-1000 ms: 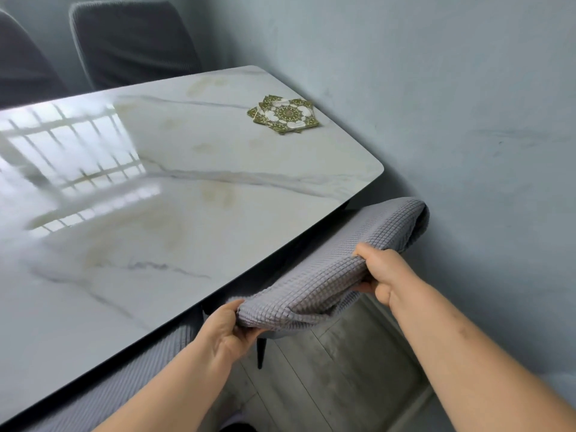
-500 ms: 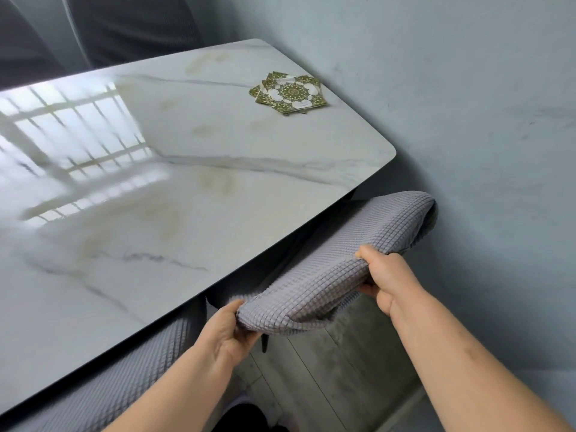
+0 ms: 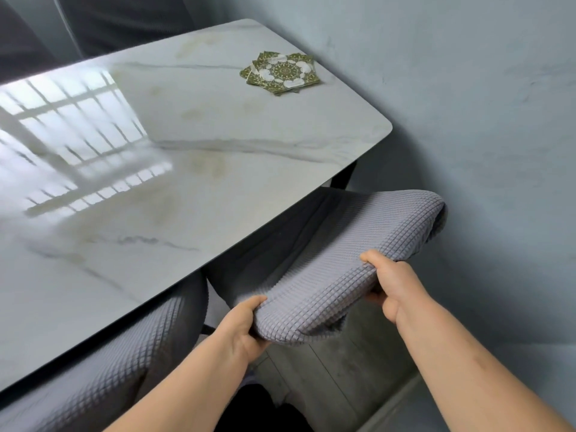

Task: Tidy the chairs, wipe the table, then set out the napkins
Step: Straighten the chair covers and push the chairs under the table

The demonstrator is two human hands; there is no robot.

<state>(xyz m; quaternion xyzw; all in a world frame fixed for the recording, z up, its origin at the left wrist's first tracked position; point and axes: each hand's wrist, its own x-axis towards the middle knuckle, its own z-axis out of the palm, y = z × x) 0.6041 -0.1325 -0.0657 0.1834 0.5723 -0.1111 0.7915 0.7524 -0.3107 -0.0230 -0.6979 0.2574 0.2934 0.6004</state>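
Now, by label:
Left hand (image 3: 240,330): forearm reaching in from the bottom edge, fingers curled shut on the near corner of the chair back (image 3: 343,269), thumb on top.
Right hand (image 3: 392,283): forearm coming in from the lower right, thumb over the top rim and fingers under, gripping the same chair back further along.
Chair: grey waffle-weave cover; it stands at the tabletop's (image 3: 187,182) near long edge, by the right corner, its seat partly under it.
Second chair (image 3: 124,353): same cover, left of the first, tucked under the same edge.
Napkins (image 3: 280,72): a fanned green-patterned stack near the tabletop's far right edge.
Containers: none visible.
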